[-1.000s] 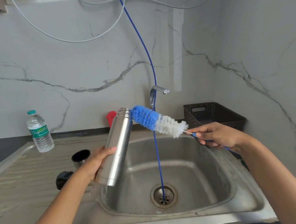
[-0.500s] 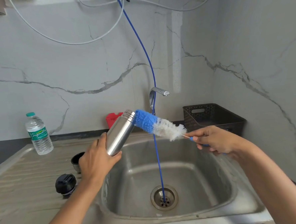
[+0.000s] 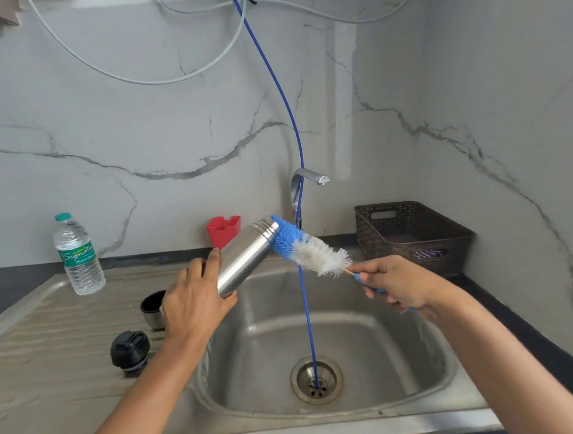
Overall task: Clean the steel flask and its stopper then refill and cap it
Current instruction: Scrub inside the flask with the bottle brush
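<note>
- Stage: interior scrubbing appears just begun. Stopper cleaning, refill and capping remain.
- Steel flask (image 3: 247, 252), centre frame above the sink (image 3: 386, 338): smooth brushed cylinder, threaded neck, tilted, uncapped. The left hand (image 3: 193, 303) wraps its base.
- Bottle brush (image 3: 308, 245): soft blue and white bristles, blue tip at the flask mouth. The right hand (image 3: 396, 284) grips its thin handle.
- Stopper (image 3: 130, 350): black, ribbed, on the ridged worktop (image 3: 51, 348), lower left.
</note>
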Action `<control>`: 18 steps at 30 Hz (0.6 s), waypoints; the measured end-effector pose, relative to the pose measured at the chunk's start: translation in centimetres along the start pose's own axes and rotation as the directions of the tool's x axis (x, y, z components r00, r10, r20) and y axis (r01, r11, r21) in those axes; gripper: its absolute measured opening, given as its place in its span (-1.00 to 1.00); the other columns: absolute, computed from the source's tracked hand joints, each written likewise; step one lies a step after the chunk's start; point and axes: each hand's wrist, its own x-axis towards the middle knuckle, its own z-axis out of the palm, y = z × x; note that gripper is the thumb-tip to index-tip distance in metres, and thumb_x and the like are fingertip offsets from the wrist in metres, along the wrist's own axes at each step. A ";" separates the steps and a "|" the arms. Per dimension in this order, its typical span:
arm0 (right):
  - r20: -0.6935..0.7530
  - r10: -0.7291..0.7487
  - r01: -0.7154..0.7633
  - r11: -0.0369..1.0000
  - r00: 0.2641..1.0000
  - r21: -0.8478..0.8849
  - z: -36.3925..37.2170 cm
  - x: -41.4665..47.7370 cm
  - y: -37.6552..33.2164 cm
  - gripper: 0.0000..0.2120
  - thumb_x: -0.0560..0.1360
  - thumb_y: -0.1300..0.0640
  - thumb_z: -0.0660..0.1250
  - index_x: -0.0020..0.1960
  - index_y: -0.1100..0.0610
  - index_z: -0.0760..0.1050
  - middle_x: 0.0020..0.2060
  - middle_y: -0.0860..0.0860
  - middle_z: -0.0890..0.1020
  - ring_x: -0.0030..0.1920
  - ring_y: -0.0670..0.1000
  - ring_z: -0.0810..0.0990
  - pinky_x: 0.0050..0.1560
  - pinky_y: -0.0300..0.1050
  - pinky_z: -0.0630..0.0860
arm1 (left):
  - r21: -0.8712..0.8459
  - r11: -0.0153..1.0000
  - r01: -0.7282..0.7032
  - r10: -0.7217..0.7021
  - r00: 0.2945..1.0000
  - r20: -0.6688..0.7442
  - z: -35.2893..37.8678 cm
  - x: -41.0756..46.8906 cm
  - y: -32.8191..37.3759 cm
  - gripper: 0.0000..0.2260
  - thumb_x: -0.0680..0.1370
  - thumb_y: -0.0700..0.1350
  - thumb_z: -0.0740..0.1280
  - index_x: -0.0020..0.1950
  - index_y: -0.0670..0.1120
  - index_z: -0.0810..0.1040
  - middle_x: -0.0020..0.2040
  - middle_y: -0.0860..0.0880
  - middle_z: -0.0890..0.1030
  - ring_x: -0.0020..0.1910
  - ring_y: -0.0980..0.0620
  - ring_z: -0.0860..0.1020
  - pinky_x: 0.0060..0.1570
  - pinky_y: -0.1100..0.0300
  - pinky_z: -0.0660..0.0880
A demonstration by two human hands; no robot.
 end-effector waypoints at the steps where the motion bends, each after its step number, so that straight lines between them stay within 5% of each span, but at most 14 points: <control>1: 0.000 -0.001 0.001 1.000 1.000 0.015 0.0 -0.3 0.1 -0.78 0.62 0.22 0.18 0.11 -0.05 0.52 -0.42 0.00 0.42 -0.61 -0.15 0.18 -0.62 -0.37 0.07 | -0.003 1.000 0.004 -0.004 1.000 -0.001 0.2 0.1 -0.3 -0.20 0.05 0.07 0.65 0.23 -0.14 0.54 -0.20 -0.13 0.52 -0.30 -0.17 0.55 -0.57 0.18 0.37; 6: -0.117 -0.004 0.009 0.999 0.993 0.036 -2.4 -2.0 1.9 -0.75 0.61 0.21 0.20 0.19 -0.01 0.55 -0.44 -0.03 0.43 -0.58 -0.12 0.17 -0.59 -0.34 0.09 | -0.051 0.984 0.173 -0.164 0.977 0.134 0.2 0.2 -2.3 -0.22 0.23 0.18 0.55 0.37 -0.01 0.40 -0.02 -0.08 0.55 -0.10 -0.15 0.57 -0.36 0.03 0.53; 8: -0.224 -0.147 0.118 0.984 0.964 -0.136 -2.0 -2.0 2.4 -0.71 0.61 0.20 0.21 0.25 -0.04 0.55 -0.46 -0.09 0.48 -0.56 -0.13 0.26 -0.52 -0.30 0.24 | -0.097 0.970 0.222 -0.202 0.963 0.180 -0.2 0.3 -2.4 -0.24 0.28 0.23 0.48 0.41 0.04 0.33 0.04 -0.05 0.55 -0.02 -0.14 0.57 -0.24 0.01 0.55; 11: -0.322 -0.482 0.223 0.773 0.815 -0.594 -0.1 -2.5 2.2 -0.65 0.56 0.17 0.29 0.26 -0.18 0.52 -0.34 -0.10 0.57 -0.32 -0.05 0.58 -0.25 -0.10 0.48 | -0.124 0.968 0.217 -0.188 0.960 0.206 -0.7 0.3 -1.9 -0.24 0.29 0.27 0.45 0.41 0.07 0.32 0.06 -0.02 0.56 0.01 -0.12 0.57 -0.19 0.07 0.53; 13: -0.283 -0.630 0.220 0.599 0.723 -0.770 1.4 -2.5 1.9 -0.55 0.48 0.24 0.34 0.26 -0.18 0.52 -0.30 -0.09 0.53 -0.29 0.14 0.60 -0.35 -0.03 0.49 | -0.121 0.972 0.199 -0.170 0.961 0.220 -1.0 0.2 -1.4 -0.24 0.29 0.29 0.44 0.42 0.09 0.32 0.10 0.01 0.56 0.03 -0.09 0.58 -0.20 0.10 0.50; 16: -0.226 -0.681 0.173 0.465 0.697 -0.868 3.3 -1.7 1.0 -0.51 0.46 0.24 0.34 0.31 -0.16 0.49 -0.26 0.00 0.53 -0.38 0.24 0.57 -0.47 -0.02 0.43 | -0.067 0.987 0.147 -0.129 0.966 0.226 -1.2 0.0 -0.6 -0.24 0.32 0.31 0.42 0.44 0.10 0.28 0.16 0.05 0.53 0.08 -0.05 0.57 -0.25 0.12 0.44; 18: -0.247 -0.616 0.119 0.490 0.748 -0.863 3.4 -1.2 0.1 -0.52 0.56 0.18 0.19 0.40 -0.21 0.35 -0.13 0.01 0.53 -0.19 0.25 0.60 -0.32 -0.03 0.38 | -0.047 0.991 0.126 -0.112 0.968 0.223 -1.2 0.0 -0.5 -0.22 0.32 0.30 0.42 0.46 0.10 0.27 0.17 0.05 0.52 0.10 -0.04 0.56 -0.22 0.11 0.46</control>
